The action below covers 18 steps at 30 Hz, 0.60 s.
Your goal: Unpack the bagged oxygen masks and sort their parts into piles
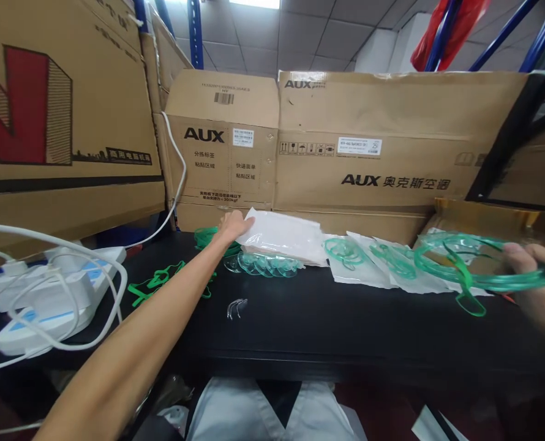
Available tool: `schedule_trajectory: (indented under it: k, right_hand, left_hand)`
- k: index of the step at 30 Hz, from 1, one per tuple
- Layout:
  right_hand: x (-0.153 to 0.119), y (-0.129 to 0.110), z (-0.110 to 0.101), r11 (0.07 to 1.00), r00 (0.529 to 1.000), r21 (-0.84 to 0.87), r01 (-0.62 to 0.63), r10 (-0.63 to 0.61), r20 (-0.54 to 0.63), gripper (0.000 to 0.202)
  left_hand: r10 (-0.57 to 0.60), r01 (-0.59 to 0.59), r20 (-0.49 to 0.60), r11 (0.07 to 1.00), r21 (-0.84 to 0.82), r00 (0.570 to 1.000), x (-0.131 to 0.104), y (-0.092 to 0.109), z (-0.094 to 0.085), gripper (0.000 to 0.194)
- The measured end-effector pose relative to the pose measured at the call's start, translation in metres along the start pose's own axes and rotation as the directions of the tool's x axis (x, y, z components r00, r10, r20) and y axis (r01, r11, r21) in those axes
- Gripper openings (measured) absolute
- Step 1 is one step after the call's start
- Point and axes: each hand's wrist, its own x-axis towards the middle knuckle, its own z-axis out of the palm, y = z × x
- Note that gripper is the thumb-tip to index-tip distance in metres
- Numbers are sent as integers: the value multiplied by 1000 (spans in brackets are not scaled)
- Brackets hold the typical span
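Observation:
My left hand (233, 225) reaches to the back of the black table, its fingers closed on the left corner of a white pouch (284, 233) at the top of a stack. In front of that stack, clear green oxygen masks (267, 264) lie in an overlapping row. Coiled green tubing (206, 237) sits left of my wrist, partly behind it. At the far right, my right hand (536, 272), blurred, grips a coil of clear green tubing (484, 280) above the table. A bright green elastic strap (464, 278) hangs from this coil.
More white pouches (362, 272) lie at the right, with green tubing (346, 251) on them. Green straps (155, 282) and thin metal strips (236, 307) rest nearer the front. A power strip (47, 300) with white cables stands left. Cardboard boxes (392, 141) wall off the back.

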Motion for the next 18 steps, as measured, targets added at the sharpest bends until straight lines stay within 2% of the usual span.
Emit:
schedule_trajectory:
  k: [3, 5, 7, 9, 12, 15, 18]
  right_hand:
    - [-1, -9, 0, 1000, 1000, 30, 3, -4, 13, 44]
    - [-1, -17, 5, 997, 999, 73, 25, -26, 24, 44]
    - [-1, -25, 12, 989, 998, 136, 50, -56, 41, 43]
    - [-4, -33, 21, 975, 992, 212, 64, -86, 96, 43]
    - [-13, -49, 35, 940, 966, 341, 34, -119, 231, 47]
    - [-25, -70, 48, 901, 915, 433, -14, -163, 370, 48]
    - [-38, -90, 59, 861, 863, 506, -49, -218, 455, 50]
  left_hand:
    - [175, -178, 48, 980, 84, 983, -4, 8, 12, 60]
    - [321, -340, 166, 935, 101, 932, -5, 18, 18, 55]
    - [399, -446, 304, 889, 106, 865, -2, 30, 23, 50]
    - [387, -476, 420, 870, 130, 821, 4, 39, 30, 47]
    - [279, -443, 537, 873, 204, 796, 12, 48, 41, 43]
    - [182, -402, 589, 876, 268, 787, 16, 49, 49, 44]
    - [127, -377, 610, 876, 301, 782, 19, 48, 54, 48]
